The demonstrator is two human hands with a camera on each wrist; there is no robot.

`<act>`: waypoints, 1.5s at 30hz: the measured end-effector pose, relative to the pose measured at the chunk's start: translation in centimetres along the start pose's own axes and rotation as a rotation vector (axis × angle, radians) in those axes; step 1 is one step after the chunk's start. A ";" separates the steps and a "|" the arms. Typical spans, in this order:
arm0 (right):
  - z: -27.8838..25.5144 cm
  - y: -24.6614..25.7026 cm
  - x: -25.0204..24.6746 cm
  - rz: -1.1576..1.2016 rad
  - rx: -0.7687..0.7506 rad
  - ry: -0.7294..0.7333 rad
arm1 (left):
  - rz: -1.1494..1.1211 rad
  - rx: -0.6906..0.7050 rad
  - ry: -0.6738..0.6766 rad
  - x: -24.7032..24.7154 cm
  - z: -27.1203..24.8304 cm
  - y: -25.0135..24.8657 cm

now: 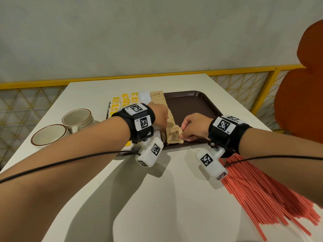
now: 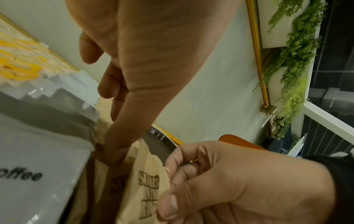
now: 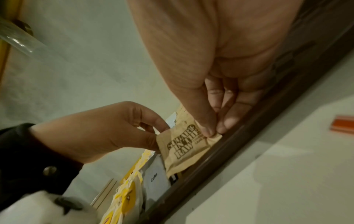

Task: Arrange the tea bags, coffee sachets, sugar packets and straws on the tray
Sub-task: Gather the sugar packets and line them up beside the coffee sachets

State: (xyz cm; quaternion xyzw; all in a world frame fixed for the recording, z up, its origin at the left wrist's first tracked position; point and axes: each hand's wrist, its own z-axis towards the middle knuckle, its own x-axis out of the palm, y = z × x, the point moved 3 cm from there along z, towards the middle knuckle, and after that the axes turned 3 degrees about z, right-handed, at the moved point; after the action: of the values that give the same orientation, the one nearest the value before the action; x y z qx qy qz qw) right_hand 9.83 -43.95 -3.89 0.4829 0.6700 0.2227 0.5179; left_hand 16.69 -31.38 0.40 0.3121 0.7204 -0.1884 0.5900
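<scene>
Pale wall [image 1: 157,32], yellow lattice railing [image 1: 244,81] — white table [image 1: 157,198], orange chair [image 1: 300,102].

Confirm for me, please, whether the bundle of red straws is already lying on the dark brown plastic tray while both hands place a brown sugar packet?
Not quite: the head view shows the bundle of red straws lying on the white table, not on the dark brown plastic tray. The left hand and right hand do hold the brown sugar packet.
</scene>
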 end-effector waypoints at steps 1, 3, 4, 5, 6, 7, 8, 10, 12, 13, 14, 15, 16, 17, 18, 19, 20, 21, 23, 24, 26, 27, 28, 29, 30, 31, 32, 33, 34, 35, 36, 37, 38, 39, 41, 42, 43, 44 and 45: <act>0.0 0.0 0.1 -0.005 -0.003 0.002 | 0.020 -0.002 0.000 0.1 0.0 -0.2; -0.1 0.1 0.2 -0.018 -0.012 0.002 | 0.043 0.002 0.009 0.1 -0.1 -0.4; -0.1 0.1 0.2 -0.028 -0.016 0.003 | 0.046 0.007 0.015 0.1 0.0 -0.4; -0.2 0.1 0.2 -0.037 -0.019 0.006 | 0.046 0.010 0.020 0.1 0.1 -0.3; -0.2 0.2 0.2 -0.041 -0.022 0.010 | 0.047 0.010 0.024 0.0 0.2 -0.3; -0.2 0.2 0.1 -0.037 -0.025 0.014 | 0.052 0.010 0.026 0.0 0.2 -0.2; -0.2 0.3 0.1 -0.032 -0.030 0.015 | 0.060 0.010 0.028 -0.1 0.3 -0.2; -0.3 0.5 -0.1 -0.035 -0.036 0.012 | 0.074 0.007 0.027 -0.1 0.3 -0.2; -0.3 0.7 -0.3 -0.037 -0.037 0.014 | 0.061 -0.003 0.017 -0.1 0.3 -0.2; -0.3 0.7 -0.3 -0.035 -0.037 0.020 | 0.058 -0.003 0.013 0.0 0.3 -0.2; -0.3 0.7 -0.2 -0.035 -0.037 0.029 | 0.052 -0.002 0.008 0.1 0.3 -0.3; -0.4 0.7 -0.2 -0.037 -0.039 0.036 | 0.042 -0.003 0.000 0.1 0.3 -0.2; -0.4 0.8 -0.3 -0.041 -0.041 0.040 | 0.027 -0.010 -0.013 0.1 0.3 -0.2; -0.4 0.8 -0.3 -0.044 -0.044 0.041 | 0.006 -0.024 -0.030 0.1 0.3 0.0; -0.3 0.8 -0.4 -0.043 -0.049 0.040 | -0.024 -0.041 -0.046 0.0 0.4 0.3; -0.3 0.9 -0.4 -0.036 -0.054 0.038 | -0.056 -0.056 -0.058 -0.1 0.4 0.7; -0.3 0.9 -0.5 -0.026 -0.058 0.038 | -0.089 -0.066 -0.062 -0.2 0.6 1.1; -0.3 0.9 -0.5 -0.021 -0.059 0.038 | -0.117 -0.069 -0.056 -0.2 0.7 1.5; -0.2 0.8 -0.3 -0.027 -0.056 0.037 | -0.156 -0.067 -0.033 0.1 0.8 2.0; -0.1 0.8 -0.1 -0.040 -0.053 0.033 | -0.168 -0.065 -0.027 0.2 0.9 2.2; 0.0 0.8 0.3 -0.082 -0.053 0.023 | -0.185 -0.068 -0.036 0.3 0.9 2.4; 0.1 0.9 0.5 -0.111 -0.060 0.022 | -0.195 -0.074 -0.051 0.3 0.9 2.4; 0.1 1.1 0.6 -0.145 -0.073 0.028 | -0.207 -0.080 -0.066 0.2 0.9 2.6; 0.0 1.3 0.8 -0.181 -0.088 0.041 | -0.221 -0.087 -0.078 0.1 0.8 2.7; -0.1 1.5 1.0 -0.215 -0.102 0.059 | -0.231 -0.094 -0.088 -0.1 0.8 2.9; -0.2 1.7 1.2 -0.247 -0.115 0.077 | -0.235 -0.102 -0.094 -0.1 0.7 3.0; -0.2 1.9 1.4 -0.275 -0.126 0.090 | -0.238 -0.109 -0.100 -0.2 0.5 3.1; -0.2 2.1 1.7 -0.297 -0.134 0.094 | -0.237 -0.115 -0.103 -0.1 0.4 3.2; -0.2 2.2 1.8 -0.311 -0.138 0.091 | -0.234 -0.116 -0.104 -0.1 0.3 3.2; -0.1 2.2 2.0 -0.315 -0.136 0.082 | -0.230 -0.116 -0.102 0.0 0.2 3.3; 0.0 2.3 2.1 -0.310 -0.131 0.071 | -0.228 -0.117 -0.098 0.1 0.0 3.3; 0.0 2.2 2.1 -0.298 -0.122 0.059 | -0.227 -0.120 -0.095 0.2 0.0 3.3; 0.1 2.2 2.1 -0.280 -0.110 0.047 | -0.226 -0.123 -0.095 0.2 -0.1 3.3; 0.2 2.2 2.1 -0.260 -0.098 0.037 | -0.224 -0.125 -0.095 0.2 -0.2 3.3; 0.4 2.1 2.0 -0.223 -0.079 0.028 | -0.219 -0.126 -0.097 0.3 -0.2 3.2; 0.4 2.1 2.0 -0.209 -0.071 0.026 | -0.218 -0.127 -0.099 0.4 -0.2 3.0; 0.4 2.0 2.0 -0.197 -0.064 0.023 | -0.219 -0.128 -0.102 0.4 -0.2 3.0; 0.4 2.0 2.0 -0.186 -0.059 0.021 | -0.222 -0.124 -0.106 0.5 -0.2 2.9; 0.4 2.0 2.0 -0.176 -0.054 0.022 | -0.224 -0.115 -0.107 0.5 -0.2 2.7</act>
State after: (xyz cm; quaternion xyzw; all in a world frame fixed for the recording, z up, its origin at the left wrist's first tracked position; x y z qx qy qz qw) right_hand 11.03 -41.46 -3.41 0.4054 0.7093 0.1996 0.5410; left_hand 18.32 -29.12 0.21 0.1848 0.7278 -0.2281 0.6197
